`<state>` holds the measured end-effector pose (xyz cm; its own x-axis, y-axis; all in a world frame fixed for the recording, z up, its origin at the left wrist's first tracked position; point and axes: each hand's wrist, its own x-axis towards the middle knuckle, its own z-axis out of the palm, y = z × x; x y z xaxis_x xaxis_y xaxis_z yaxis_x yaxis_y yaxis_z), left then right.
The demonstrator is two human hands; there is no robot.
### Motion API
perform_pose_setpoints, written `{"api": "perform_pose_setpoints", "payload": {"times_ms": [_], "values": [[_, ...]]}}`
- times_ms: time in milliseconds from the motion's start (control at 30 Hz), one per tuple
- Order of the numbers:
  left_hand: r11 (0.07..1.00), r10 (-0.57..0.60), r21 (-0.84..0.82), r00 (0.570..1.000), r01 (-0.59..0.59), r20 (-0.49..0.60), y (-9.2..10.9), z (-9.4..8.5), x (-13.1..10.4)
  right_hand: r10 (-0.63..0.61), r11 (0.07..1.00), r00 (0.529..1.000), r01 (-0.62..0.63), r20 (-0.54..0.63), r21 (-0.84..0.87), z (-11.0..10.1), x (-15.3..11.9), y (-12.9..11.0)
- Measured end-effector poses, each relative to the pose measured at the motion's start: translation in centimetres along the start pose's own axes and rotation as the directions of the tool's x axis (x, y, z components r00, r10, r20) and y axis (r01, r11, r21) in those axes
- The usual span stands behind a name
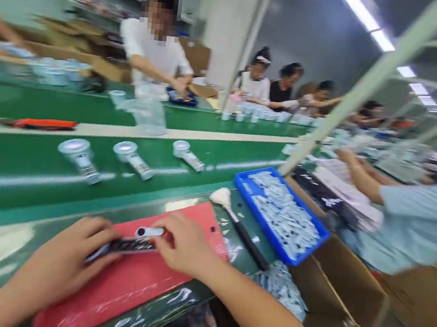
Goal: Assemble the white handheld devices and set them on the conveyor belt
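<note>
My left hand (70,252) is closed around one end of a long, narrow housing (134,245) with a dark, uneven upper side. My right hand (186,243) pinches a small pale-blue cover piece (149,231) with a dark round hole at one end. That piece lies against the far edge of the housing; whether it is seated cannot be seen. Both hands are above a red mat (111,287). Right of the mat lies a black-handled mallet (241,228) with a whitish head. A blue tray (253,209) beyond it holds many pale-blue small pieces.
Several round-headed pale-blue devices (82,159) lie on the green conveyor belt (15,163). Red-handled pliers (45,124) rest on the white strip. A cardboard box (350,281) stands at the right. Co-workers (156,47) sit or stand across the belt, and another person (419,221) is on the right.
</note>
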<state>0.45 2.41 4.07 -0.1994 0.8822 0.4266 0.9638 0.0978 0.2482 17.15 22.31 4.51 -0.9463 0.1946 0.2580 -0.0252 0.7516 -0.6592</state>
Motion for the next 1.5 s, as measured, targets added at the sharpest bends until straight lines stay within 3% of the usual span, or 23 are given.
{"api": "perform_pose_setpoints", "payload": {"times_ms": [67,133,267,433,567,667,733,833,933,1033,1200,1367,1500], "values": [[0.994,-0.111,-0.014,0.992,0.112,0.067,0.3,-0.6,-1.7,-0.062,0.998,0.998,0.062,0.004,0.027,0.8,0.3,-0.9],[0.985,-0.159,-0.054,0.981,0.166,0.109,0.7,-0.9,-2.0,-0.095,0.995,0.995,0.094,0.036,0.026,1.8,0.7,-1.6],[0.974,-0.152,-0.161,0.986,0.162,0.074,1.4,-1.2,-1.5,-0.108,0.991,0.989,0.115,0.103,-0.072,3.4,1.0,-2.9],[0.962,-0.107,-0.247,0.993,0.116,0.050,1.3,-1.0,-2.0,-0.075,0.984,0.989,0.095,0.130,-0.149,3.5,1.0,-2.9],[0.945,-0.158,-0.285,0.987,0.162,0.036,1.0,-0.4,-2.2,-0.047,0.993,0.998,0.042,0.045,0.113,3.7,1.0,-2.0],[0.945,-0.168,-0.274,0.984,0.178,0.060,1.3,-0.5,-2.2,0.083,0.927,0.989,-0.121,0.121,0.355,4.2,1.2,-1.2],[0.957,-0.143,-0.248,0.988,0.151,0.052,1.7,-0.6,-2.5,0.108,0.895,0.973,-0.185,0.205,0.407,4.1,1.2,-0.9],[0.976,-0.117,-0.184,0.993,0.116,0.005,2.6,-0.7,-3.6,0.057,0.940,0.940,-0.164,0.336,0.300,3.2,0.9,-1.1],[0.984,-0.148,-0.097,0.989,0.147,0.006,3.7,-0.4,-4.7,-0.002,0.987,0.907,-0.067,0.422,0.148,2.6,0.3,-1.7],[0.979,-0.201,-0.036,0.979,0.202,0.032,4.5,-0.2,-5.0,-0.021,0.991,0.925,-0.031,0.379,0.131,3.1,-0.2,-2.1],[0.965,-0.249,-0.070,0.965,0.254,0.078,4.9,-0.2,-4.3,0.011,0.995,0.949,-0.041,0.315,0.088,4.3,-0.7,-1.9],[0.982,-0.184,-0.011,0.979,0.186,0.084,5.0,-0.6,-4.5,-0.088,0.996,0.937,0.092,0.338,0.004,4.3,-1.1,-1.9],[0.990,-0.139,0.033,0.990,0.139,0.011,5.3,-0.4,-4.5,-0.072,0.983,0.940,0.124,0.333,-0.138,4.8,-1.3,-2.4]]}}
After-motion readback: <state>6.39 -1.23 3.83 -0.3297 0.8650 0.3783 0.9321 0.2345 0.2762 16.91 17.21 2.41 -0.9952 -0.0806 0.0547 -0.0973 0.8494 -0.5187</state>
